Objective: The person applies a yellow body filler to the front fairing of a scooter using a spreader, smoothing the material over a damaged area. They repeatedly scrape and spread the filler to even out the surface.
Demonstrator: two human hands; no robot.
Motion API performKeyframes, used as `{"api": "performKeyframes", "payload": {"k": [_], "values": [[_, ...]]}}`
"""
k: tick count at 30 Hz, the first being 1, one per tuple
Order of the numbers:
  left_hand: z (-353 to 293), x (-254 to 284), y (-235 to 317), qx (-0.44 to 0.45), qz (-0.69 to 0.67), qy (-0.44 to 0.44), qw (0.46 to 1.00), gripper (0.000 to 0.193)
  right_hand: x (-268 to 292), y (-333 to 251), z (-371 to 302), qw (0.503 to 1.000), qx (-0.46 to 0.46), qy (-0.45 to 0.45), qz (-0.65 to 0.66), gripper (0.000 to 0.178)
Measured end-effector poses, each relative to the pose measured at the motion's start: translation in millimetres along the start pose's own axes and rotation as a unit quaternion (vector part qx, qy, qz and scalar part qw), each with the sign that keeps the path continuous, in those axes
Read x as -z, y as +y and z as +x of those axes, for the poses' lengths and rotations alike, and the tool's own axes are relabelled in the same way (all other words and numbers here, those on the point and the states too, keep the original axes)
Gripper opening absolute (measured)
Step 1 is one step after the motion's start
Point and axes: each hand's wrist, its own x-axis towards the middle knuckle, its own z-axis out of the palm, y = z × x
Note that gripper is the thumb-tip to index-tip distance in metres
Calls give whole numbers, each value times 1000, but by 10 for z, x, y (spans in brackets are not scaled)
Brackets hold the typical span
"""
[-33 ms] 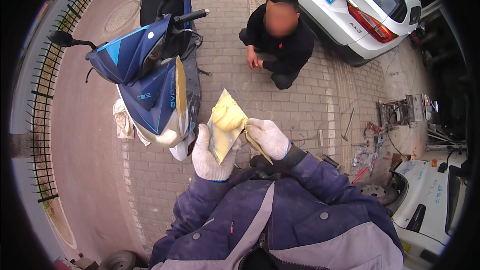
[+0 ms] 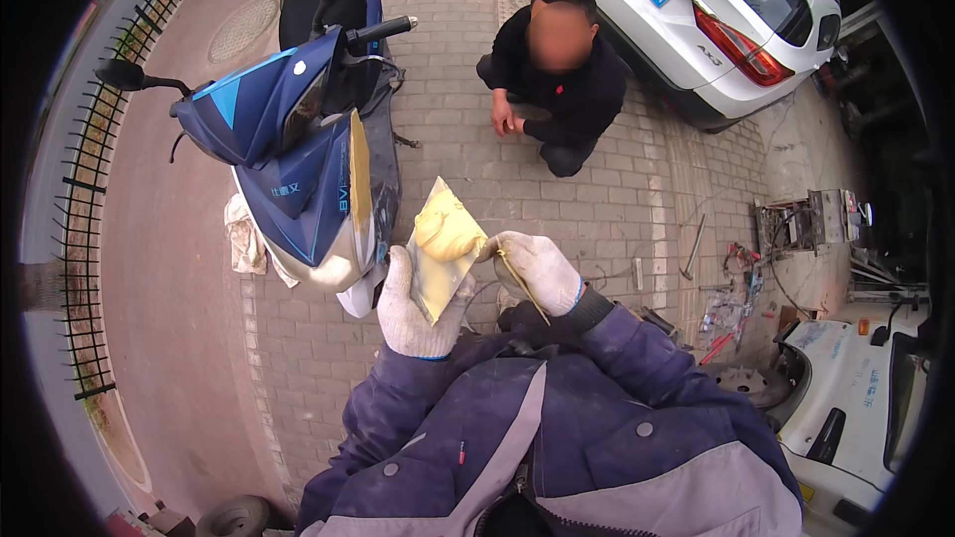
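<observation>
My left hand [image 2: 413, 326], in a white knit glove, holds a pale board [image 2: 438, 300] from below and its left side. A thick mound of yellow putty [image 2: 450, 231] sits on the board's upper part. Just right of it my right hand [image 2: 545, 276], also gloved, grips a thin yellowish spreader [image 2: 525, 287], seen nearly edge-on. The spreader's upper end is close to the board's right corner; I cannot tell whether they touch. Ahead and to the left stands a blue scooter [image 2: 284, 184], with a yellow coating along the edge of its front panel [image 2: 359, 174].
A person in black [image 2: 562, 104] crouches ahead, beside a white car [image 2: 696, 30]. A hammer [image 2: 693, 247], tools and a metal box [image 2: 831, 219] lie on the paving at right. A white vehicle [image 2: 846, 398] is at lower right. A black fence [image 2: 85, 209] runs along the left.
The spreader in my right hand has turned more edge-on and moved slightly away from the putty. My left hand and the board have shifted a little to the left.
</observation>
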Motion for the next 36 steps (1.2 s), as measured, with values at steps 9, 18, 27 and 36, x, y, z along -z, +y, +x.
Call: {"api": "performKeyframes", "payload": {"k": [9,18,27,36], "values": [[209,72,-412,19,77,147,986,61,512,133,404,992,79,-77,-60,41],[533,53,-984,-151,29,257,954,61,1315,1382,1194,973,-151,120,126,45],[883,624,-1478,-175,11,336,925,64,1851,2633,1559,915,-242,15,322,42],[1623,1667,-1403,-125,78,180,972,85,1662,3247,1910,921,-222,72,312,40]]}}
